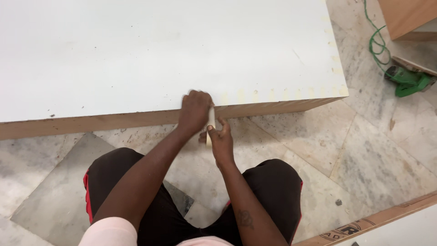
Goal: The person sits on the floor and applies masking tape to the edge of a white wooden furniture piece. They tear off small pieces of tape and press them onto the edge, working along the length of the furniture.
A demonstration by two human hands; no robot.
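Observation:
A large white laminated board [159, 50] lies flat, its brown wooden edge [91, 123] facing me. My left hand [195, 110] presses on the board's near edge, fingers curled over the top. My right hand [220, 138] sits just below and to the right, pinching a pale strip of masking tape [211, 119] that runs up to the edge between both hands. Several short tape pieces [273, 94] are stuck along the edge to the right.
A green power tool [407, 81] with a green cord [377, 43] lies on the marble floor [355, 150] at the right. A wooden cabinet corner [405, 16] stands top right. Another board edge [378, 221] crosses the bottom right. My knees in black shorts [273, 182] are below.

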